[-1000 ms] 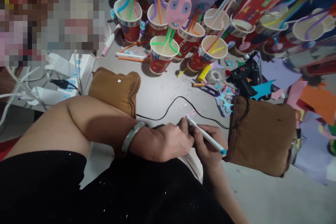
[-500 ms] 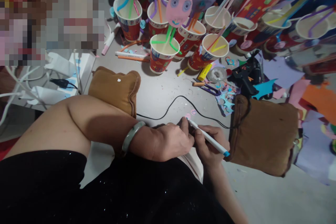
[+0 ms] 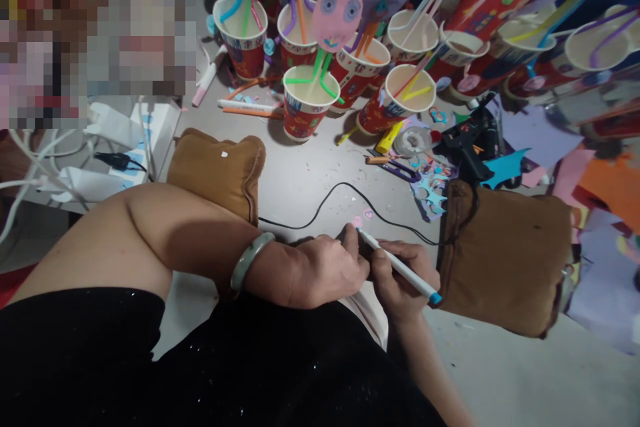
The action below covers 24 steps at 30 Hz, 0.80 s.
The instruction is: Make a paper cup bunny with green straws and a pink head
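My right hand (image 3: pixel 405 273) is closed round a white marker (image 3: pixel 400 263) with a blue end, its tip pointing up and left. The tip is beside a small pink paper piece (image 3: pixel 357 221) on the table. My left hand (image 3: pixel 330 270) lies against the right one, its index fingertip at that piece's lower edge, pressing it down, and the other fingers curled under, partly hidden. A second pink paper piece with a drawn outline (image 3: pixel 369 214) sits just to the right. Around the left wrist is a pale green bangle (image 3: pixel 251 260).
A brown pouch (image 3: pixel 215 170) lies at left, another (image 3: pixel 505 260) at right, joined by a black cord (image 3: pixel 343 183). Red paper cups (image 3: pixel 305 113) with straws and paper faces crowd the back. A glue gun (image 3: pixel 467 147), tape roll (image 3: pixel 415 140) and paper scraps (image 3: pixel 431 190) lie at right.
The blue end of the marker has shifted slightly right and down along with my right hand. My left hand stays in nearly the same place.
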Available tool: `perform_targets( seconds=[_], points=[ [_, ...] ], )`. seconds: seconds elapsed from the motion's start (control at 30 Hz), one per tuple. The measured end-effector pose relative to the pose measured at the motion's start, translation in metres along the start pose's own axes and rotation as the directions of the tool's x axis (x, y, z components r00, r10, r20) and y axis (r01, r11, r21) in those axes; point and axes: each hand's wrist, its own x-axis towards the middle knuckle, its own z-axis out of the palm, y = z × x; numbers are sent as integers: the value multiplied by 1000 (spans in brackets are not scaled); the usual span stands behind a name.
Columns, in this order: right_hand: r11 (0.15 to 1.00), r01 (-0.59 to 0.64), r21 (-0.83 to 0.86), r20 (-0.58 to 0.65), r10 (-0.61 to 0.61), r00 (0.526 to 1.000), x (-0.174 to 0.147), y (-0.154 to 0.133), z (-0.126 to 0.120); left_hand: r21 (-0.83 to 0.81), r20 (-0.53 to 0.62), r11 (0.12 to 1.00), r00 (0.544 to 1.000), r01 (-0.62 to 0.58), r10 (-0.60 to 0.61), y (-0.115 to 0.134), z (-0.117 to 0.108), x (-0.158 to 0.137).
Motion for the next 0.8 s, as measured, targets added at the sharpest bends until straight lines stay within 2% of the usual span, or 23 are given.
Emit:
perform_targets(
  seconds=[0.3, 0.6, 0.7, 0.8],
  points=[
    [1000, 1, 13, -5, -1, 1000, 1, 0, 0, 19, -37, 1000, 999, -6, 7, 1, 4, 0],
    [1000, 7, 13, -35, -7, 999, 0, 3, 0, 4, 20, 1000, 1000, -11, 11, -1, -5, -1],
    [1000, -11, 15, -93, 12, 996, -1, 2, 0, -4, -12, 1000, 1000, 1, -1, 0, -2, -1],
    [999, -48, -24, -85, 46, 995, 1, -3, 0, -22, -48, 1000, 999, 19, -20, 1, 2, 0]
  ],
)
